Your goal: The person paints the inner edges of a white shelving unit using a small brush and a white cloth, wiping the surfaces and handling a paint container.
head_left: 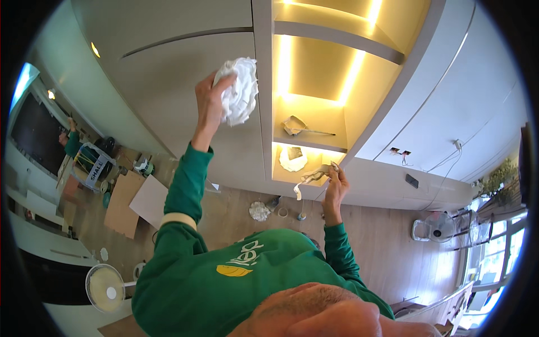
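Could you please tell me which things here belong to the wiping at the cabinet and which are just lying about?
In use:
left hand pressing white cloth against cabinet panel
right hand holding pale strip

Lying about:
trowel on lit shelf
cardboard sheets on floor
crumpled rag
standing fan

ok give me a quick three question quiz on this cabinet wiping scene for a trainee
1. True or false: the left hand presses a crumpled white cloth against the grey cabinet panel.
2. What does the right hand hold? A) a spray bottle B) a pale strip of tape-like material C) a hammer
3. Fill in: on the upper lit shelf lies a ____ with a long handle.

Key
1. True.
2. B; it is pinched in the fingers by the lower shelf opening.
3. Scraper, or a similar flat tool; its exact kind is hard to tell.
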Demonstrator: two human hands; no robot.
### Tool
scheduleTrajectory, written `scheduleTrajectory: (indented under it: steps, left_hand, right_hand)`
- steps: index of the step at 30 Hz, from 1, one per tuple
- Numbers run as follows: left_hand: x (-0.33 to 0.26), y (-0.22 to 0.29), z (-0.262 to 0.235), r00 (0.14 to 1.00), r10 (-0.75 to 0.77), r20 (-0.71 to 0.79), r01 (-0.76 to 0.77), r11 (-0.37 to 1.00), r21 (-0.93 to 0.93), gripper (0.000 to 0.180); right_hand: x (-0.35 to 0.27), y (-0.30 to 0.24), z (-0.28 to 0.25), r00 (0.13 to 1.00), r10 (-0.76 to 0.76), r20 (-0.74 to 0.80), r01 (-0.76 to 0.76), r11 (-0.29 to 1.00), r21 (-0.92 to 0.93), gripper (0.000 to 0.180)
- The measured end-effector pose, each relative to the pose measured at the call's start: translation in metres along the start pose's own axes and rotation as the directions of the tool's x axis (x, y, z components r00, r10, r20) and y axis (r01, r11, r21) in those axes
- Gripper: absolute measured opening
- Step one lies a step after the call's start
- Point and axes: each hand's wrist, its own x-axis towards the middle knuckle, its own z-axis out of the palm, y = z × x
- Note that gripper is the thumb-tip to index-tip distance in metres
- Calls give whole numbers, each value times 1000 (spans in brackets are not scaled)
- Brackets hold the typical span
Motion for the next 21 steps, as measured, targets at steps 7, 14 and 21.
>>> scheduleTrajectory:
  steps: [7,14,21]
  left_hand:
    - [62,2,45,934,297,-196,-197,890,412,30]
    - [85,0,73,944,289,-159,-174,846,505,28]
    - [82,-29,81,912,336,-235,-257,915,311,27]
  right_hand:
    - [23,-1,-43,997,37,-63,-40,998,-42,21]
    - [39,19,-67,994,63,-92,-70,995,-67,18]
    - [49,26,-60,995,68,-75,-74,994,-76,19]
